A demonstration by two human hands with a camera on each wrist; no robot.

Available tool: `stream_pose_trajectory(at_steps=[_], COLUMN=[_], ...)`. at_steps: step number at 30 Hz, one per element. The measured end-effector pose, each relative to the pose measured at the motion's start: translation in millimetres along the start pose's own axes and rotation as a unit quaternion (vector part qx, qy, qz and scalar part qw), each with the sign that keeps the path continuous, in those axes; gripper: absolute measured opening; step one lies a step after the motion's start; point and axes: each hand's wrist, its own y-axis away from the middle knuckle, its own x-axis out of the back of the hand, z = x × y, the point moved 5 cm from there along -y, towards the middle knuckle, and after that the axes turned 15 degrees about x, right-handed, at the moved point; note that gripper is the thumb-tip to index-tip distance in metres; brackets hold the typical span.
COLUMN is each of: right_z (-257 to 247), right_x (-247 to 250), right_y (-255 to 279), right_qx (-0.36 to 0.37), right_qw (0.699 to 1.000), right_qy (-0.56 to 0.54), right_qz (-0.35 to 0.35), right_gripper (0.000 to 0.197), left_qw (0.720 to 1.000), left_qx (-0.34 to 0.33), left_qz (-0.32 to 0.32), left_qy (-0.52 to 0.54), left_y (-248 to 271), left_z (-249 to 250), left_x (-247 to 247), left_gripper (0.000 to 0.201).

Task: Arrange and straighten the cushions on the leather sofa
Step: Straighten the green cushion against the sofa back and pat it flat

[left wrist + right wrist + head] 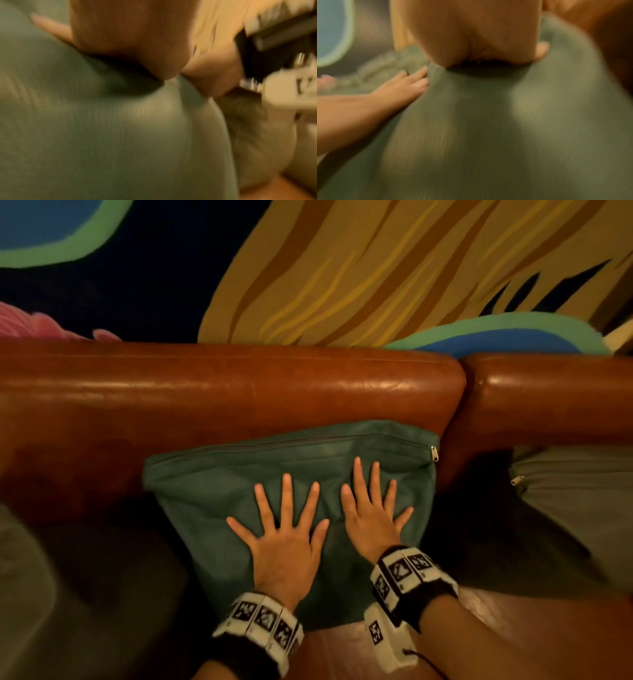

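Note:
A dark green cushion [212, 491] leans against the brown leather sofa back [222, 392], its zipper edge on top and the zip pull [434, 453] at the upper right. My left hand [284, 529] lies flat on its front with fingers spread. Beside it my right hand [373, 508] presses flat on the cushion too, fingers straight. Both wrist views are blurred: the left wrist view shows my palm [130, 40] on green fabric [102, 128], and the right wrist view shows my palm [479, 33] on the cushion [488, 128] with the other hand [385, 92] at its left.
A grey-green cushion [575, 501] lies at the right against the second sofa back section [555, 398]. Another pale cushion [20, 577] sits at the far left. The leather seat [513, 631] shows at the lower right. A painted wall [342, 268] rises behind the sofa.

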Motion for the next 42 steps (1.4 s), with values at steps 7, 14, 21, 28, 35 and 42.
stream_pose_trajectory(at_steps=[7,14,21,28,35,42], right_z=[65,66,76,98,105,131], right_x=[101,116,143,129,165,113], right_y=[31,27,86,56,100,99], right_qx=[-0.13,-0.146,-0.019,-0.119,-0.033,-0.112], right_qw=[0.89,0.899,0.895,0.902,0.932,0.851], right_qy=[-0.252,-0.296,-0.303,-0.334,-0.224,-0.425], right_qz=[0.357,0.287,0.326,0.248,0.285,0.286], right_gripper=[0.063,0.039,0.018,0.036,0.042,0.041], left_qw=[0.903,0.677,0.747,0.741,0.841,0.699], left_qx=[0.293,0.452,0.367,0.375,0.35,0.332], left_qz=[0.147,-0.029,0.065,-0.11,0.022,-0.105], left_qy=[0.276,0.58,0.551,0.546,0.412,0.624], left_y=[6,-13,13,6,24,26], left_z=[-108,-143,-177,-149,-183,-132], left_x=[79,88,117,100,109,82], left_gripper=[0.06,0.077,0.03,0.045,0.055,0.036])
